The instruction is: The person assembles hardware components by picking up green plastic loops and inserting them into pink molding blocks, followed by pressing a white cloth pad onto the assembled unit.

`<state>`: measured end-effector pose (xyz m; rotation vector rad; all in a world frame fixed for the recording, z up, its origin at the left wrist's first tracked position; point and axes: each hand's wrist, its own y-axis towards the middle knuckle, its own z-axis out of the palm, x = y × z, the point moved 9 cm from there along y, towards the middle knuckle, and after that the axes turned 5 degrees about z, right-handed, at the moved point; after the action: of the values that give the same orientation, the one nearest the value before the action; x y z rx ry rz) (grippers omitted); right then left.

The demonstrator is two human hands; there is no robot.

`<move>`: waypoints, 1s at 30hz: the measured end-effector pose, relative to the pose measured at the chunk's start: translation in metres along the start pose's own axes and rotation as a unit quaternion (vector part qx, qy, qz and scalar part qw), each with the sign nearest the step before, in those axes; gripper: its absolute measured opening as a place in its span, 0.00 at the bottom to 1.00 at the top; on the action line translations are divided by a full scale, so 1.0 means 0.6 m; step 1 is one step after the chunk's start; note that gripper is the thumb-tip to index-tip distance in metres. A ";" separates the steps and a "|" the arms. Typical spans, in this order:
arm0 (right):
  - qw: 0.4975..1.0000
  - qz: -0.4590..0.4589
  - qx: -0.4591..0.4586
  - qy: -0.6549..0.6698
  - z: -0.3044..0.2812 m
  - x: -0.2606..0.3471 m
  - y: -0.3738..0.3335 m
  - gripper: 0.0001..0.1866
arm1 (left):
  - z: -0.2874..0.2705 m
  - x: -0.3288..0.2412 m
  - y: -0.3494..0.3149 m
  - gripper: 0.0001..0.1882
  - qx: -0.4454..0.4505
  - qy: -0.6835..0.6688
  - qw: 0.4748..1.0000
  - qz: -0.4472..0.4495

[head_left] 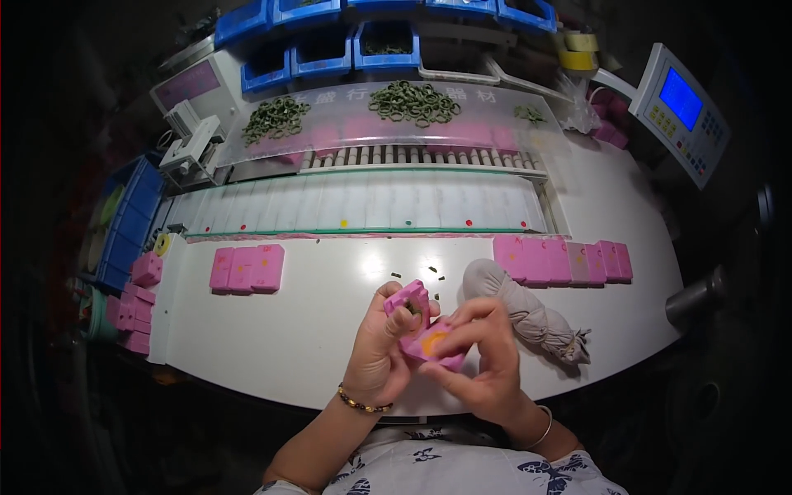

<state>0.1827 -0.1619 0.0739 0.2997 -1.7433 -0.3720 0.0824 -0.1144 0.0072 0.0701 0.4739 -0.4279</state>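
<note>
Above the near part of the white table, my left hand [378,351] is closed around a pink rubber mould [406,295], with its thumb pressed on the inner face. The mould is parted into two flaps. A small dark green piece [414,310] shows in the upper flap, partly covered by the thumb. My right hand [488,359] pinches the lower flap, which bears an orange-yellow patch [432,343]; its fingertips lie over that patch. Several dark green scraps [433,269] are scattered on the table just beyond the mould.
Right of my hands lies a twisted grey cloth bundle [528,312]. Pink moulds stand in rows at right [535,261] and left [241,271]. Farther back are a white slatted strip [363,206], rollers and a clear shelf with green ring piles [412,103]. A control panel [681,103] stands far right.
</note>
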 end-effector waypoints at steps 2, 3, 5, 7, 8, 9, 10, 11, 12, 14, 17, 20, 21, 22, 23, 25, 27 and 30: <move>0.997 -0.018 0.038 -0.058 0.020 0.010 -0.003 0.13 | -0.009 0.010 0.006 0.14 -0.035 -0.047 0.998 -0.019; 0.997 -0.018 0.039 -0.058 0.022 0.016 -0.004 0.13 | -0.008 0.007 0.009 0.14 -0.035 -0.047 0.998 -0.017; 0.992 -0.042 0.087 -0.079 0.038 0.032 -0.007 0.15 | -0.004 0.002 0.017 0.16 -0.028 -0.063 0.997 -0.029; 0.991 -0.055 0.092 -0.081 0.040 0.033 -0.009 0.15 | -0.008 -0.004 0.021 0.15 -0.055 -0.048 0.997 -0.020; 0.991 -0.051 0.100 -0.078 0.037 0.029 -0.010 0.14 | -0.010 -0.011 0.023 0.13 -0.044 -0.012 0.999 0.006; 0.990 -0.048 0.107 -0.076 0.035 0.026 -0.010 0.14 | -0.010 -0.018 0.025 0.12 -0.032 0.025 0.999 0.031; 0.992 -0.051 0.093 -0.072 0.028 0.024 -0.009 0.13 | -0.016 -0.014 0.024 0.13 -0.053 0.058 0.997 0.020; 0.992 -0.052 0.092 -0.071 0.028 0.027 -0.007 0.13 | -0.021 -0.012 0.025 0.13 -0.053 0.058 0.997 0.020; 0.996 -0.035 0.053 -0.060 0.017 0.030 -0.001 0.14 | -0.025 -0.015 0.027 0.14 -0.045 0.092 0.994 0.034; 0.997 -0.017 -0.004 -0.075 0.002 0.037 0.005 0.16 | -0.018 -0.017 0.024 0.14 -0.038 0.117 0.992 0.033; 0.987 -0.030 0.010 -0.155 0.005 0.038 0.012 0.17 | -0.001 -0.020 0.021 0.14 -0.022 0.173 0.984 0.044; 0.981 -0.045 0.005 -0.189 0.012 0.040 0.013 0.15 | -0.005 -0.020 0.021 0.13 -0.027 0.178 0.981 0.072; 0.977 -0.049 0.001 -0.206 0.013 0.039 0.013 0.15 | -0.004 -0.019 0.022 0.13 -0.028 0.178 0.981 0.072; 0.977 -0.049 0.003 -0.206 0.013 0.036 0.014 0.15 | -0.004 -0.022 0.022 0.12 -0.033 0.182 0.979 0.081; 0.981 -0.037 0.014 -0.192 0.013 0.030 0.017 0.14 | -0.005 -0.025 0.021 0.10 -0.038 0.187 0.978 0.090; 0.983 -0.023 0.025 -0.181 0.011 0.024 0.019 0.14 | -0.004 -0.027 0.018 0.09 -0.033 0.177 0.980 0.084; 0.986 -0.010 0.042 -0.163 0.013 0.021 0.021 0.13 | -0.004 -0.027 0.018 0.08 -0.029 0.168 0.982 0.079; 0.981 -0.051 0.010 -0.185 0.015 0.038 0.019 0.14 | -0.002 -0.034 0.020 0.08 -0.029 0.182 0.978 0.099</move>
<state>0.1691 -0.1596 0.0972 0.3509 -2.1025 -0.5094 0.0705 -0.0952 0.0149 0.1382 0.8314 -0.2041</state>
